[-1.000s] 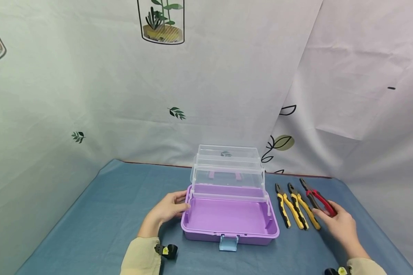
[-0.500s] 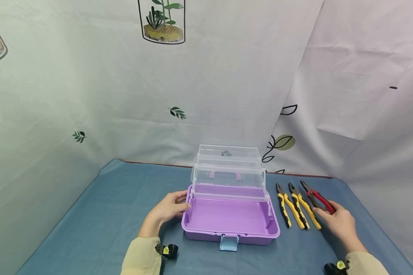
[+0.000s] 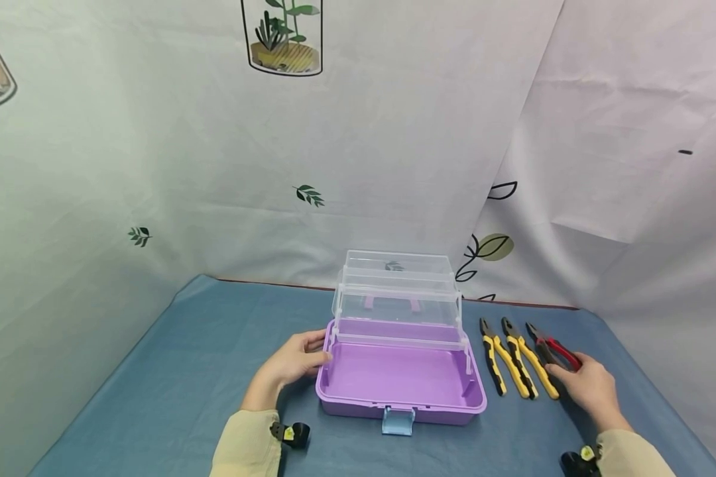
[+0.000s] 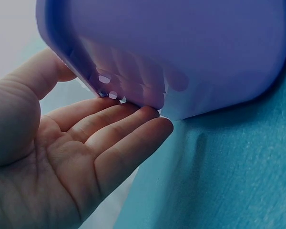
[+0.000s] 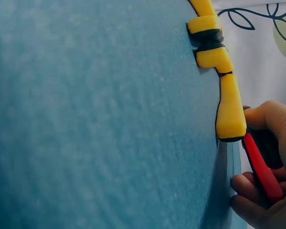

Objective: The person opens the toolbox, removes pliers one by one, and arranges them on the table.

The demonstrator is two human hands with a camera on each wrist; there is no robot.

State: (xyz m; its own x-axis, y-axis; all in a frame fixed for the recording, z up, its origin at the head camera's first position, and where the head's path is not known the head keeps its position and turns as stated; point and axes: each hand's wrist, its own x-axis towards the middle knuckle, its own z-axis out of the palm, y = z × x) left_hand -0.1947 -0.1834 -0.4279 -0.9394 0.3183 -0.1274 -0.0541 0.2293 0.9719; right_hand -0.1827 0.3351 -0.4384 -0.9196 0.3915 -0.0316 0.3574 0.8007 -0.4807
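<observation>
An open purple toolbox (image 3: 401, 416) with a blue latch and clear raised trays stands mid-table. My left hand (image 3: 294, 361) holds its left side, thumb at the rim and fingers against the outer wall; the left wrist view shows those fingers (image 4: 133, 138) touching the wall. At the right, my right hand (image 3: 591, 391) grips the handles of red-and-black pliers (image 3: 563, 354), whose jaws point away from me. Two yellow-and-black pliers, the left pair (image 3: 501, 361) and the middle pair (image 3: 528, 361), lie between the toolbox and that hand. In the right wrist view a yellow handle (image 5: 231, 105) is beside the red one.
A blue cloth (image 3: 173, 384) covers the table. White patterned fabric (image 3: 227, 165) hangs close behind the table's back edge and along both sides. The clear trays (image 3: 398, 298) rise at the toolbox's back, near that fabric.
The red-and-black pliers' jaws have come down and slightly nearer to me, with my right hand still gripping the handles. My left hand and the toolbox stay put.
</observation>
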